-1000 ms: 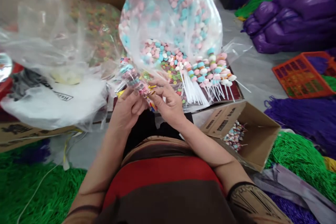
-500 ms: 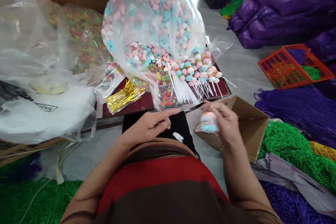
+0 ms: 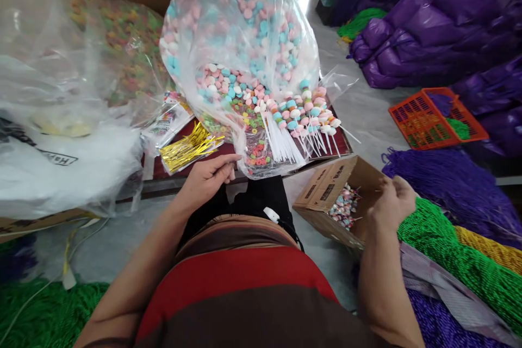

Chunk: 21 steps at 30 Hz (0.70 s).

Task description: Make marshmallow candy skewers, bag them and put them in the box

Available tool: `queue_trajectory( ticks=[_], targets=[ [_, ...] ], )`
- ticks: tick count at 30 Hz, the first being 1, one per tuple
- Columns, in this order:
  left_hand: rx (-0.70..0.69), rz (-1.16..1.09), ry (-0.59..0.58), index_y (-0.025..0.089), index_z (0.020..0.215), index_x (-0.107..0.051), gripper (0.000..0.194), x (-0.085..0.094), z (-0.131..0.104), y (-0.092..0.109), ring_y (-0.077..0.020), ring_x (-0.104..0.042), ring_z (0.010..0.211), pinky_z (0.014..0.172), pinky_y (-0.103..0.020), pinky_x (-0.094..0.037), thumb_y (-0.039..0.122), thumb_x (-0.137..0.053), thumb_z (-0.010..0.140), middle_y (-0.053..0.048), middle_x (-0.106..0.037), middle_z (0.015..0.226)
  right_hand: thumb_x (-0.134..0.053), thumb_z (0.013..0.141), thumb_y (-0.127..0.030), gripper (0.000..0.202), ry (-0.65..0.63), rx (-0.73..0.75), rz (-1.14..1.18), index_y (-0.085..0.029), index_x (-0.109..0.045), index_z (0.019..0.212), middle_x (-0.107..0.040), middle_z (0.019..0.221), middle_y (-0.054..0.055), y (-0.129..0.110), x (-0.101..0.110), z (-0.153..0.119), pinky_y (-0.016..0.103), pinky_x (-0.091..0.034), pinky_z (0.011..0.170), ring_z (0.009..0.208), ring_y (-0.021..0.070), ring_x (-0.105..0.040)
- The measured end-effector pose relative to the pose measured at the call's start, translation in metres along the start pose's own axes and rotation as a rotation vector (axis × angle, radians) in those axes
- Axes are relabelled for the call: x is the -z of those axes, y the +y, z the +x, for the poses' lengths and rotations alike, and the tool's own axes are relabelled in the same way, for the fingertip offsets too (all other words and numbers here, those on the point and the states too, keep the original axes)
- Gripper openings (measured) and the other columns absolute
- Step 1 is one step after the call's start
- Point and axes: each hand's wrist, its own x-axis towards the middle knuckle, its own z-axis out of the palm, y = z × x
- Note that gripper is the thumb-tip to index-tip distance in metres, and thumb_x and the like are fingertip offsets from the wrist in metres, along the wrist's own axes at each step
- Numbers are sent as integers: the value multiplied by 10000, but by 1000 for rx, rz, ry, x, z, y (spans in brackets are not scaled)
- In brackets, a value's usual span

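My left hand (image 3: pixel 214 176) is at the table's front edge, its index finger stretched toward a clear plastic sheet and the other fingers loosely curled. I see nothing held in it. Over the right side of an open cardboard box (image 3: pixel 322 187), my right hand (image 3: pixel 393 201) has its fingers bent together; what they hold, if anything, is hidden. Wrapped marshmallow skewers (image 3: pixel 345 206) lie inside the box. On the table, marshmallow skewers (image 3: pixel 312 106) on white sticks rest beside bare white sticks (image 3: pixel 281 138). Gold twist ties (image 3: pixel 190 147) lie left of them.
A big clear bag of pink, blue and white marshmallows (image 3: pixel 244 27) stands on the table, with loose gummy rings (image 3: pixel 260 153) before it. More bagged gummies (image 3: pixel 130 49) are left. Purple bundles (image 3: pixel 440 27), an orange basket (image 3: pixel 438 117) and green beads (image 3: pixel 432 234) are on the right.
My right hand has moved right, from the table side to over the box; the wrapped marshmallow skewer it held no longer shows. My left hand has shifted left. The view has turned slightly.
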Motion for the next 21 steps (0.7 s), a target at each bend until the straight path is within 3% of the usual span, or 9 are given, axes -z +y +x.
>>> queue_trajectory(
  ticks=[1,2,5,8,12,16,21],
  targets=[
    [2,7,-13,157,1192,-765,372,-4,1,0,-90,-580,618,641,-198,-493,327,-521,968,3,-672,707,-656,814,-319,92,2,10,38,-231,-658,842,-692,782,-11,-11,-15,-8,394,-606,925,766,166,-719],
    [3,17,-34,161,1185,-769,369,-8,2,0,-90,-576,614,636,-196,-487,320,-520,963,6,-674,701,-692,812,-318,142,-108,-4,117,-213,-706,907,-723,806,-1,-24,-32,-18,413,-614,916,760,166,-722],
    [0,48,-90,170,1170,-778,359,-19,2,1,-88,-574,608,633,-191,-477,283,-524,943,10,-692,703,-724,841,-355,188,-625,-3,168,-218,-771,961,-786,843,27,-68,-88,-52,407,-632,842,780,185,-751],
    [-12,81,-83,177,1152,-784,352,-19,-1,2,-91,-587,616,646,-193,-475,273,-520,939,7,-713,720,-673,881,-375,207,-912,122,139,-234,-796,968,-814,930,45,-98,-138,-80,391,-623,852,855,192,-759],
    [3,147,32,180,1167,-779,361,1,-8,-4,-113,-630,661,681,-214,-500,292,-514,948,-6,-741,763,-634,907,-381,239,-1031,240,112,-230,-804,979,-813,961,51,-113,-175,-104,405,-606,908,915,212,-754],
    [6,364,295,183,1120,-781,333,32,-8,-19,-184,-709,900,889,-298,-538,295,-517,953,-70,-797,975,-633,916,-377,241,-1077,259,133,-224,-808,977,-817,941,55,-119,-186,-119,387,-610,871,879,214,-758],
    [127,759,510,163,1121,-757,317,70,29,-43,-272,-656,1111,1069,-420,-448,263,-481,1001,-143,-762,1114,-637,924,-398,242,-1076,278,146,-234,-807,978,-815,903,48,-123,-187,-130,361,-608,794,815,201,-757]
  ],
)
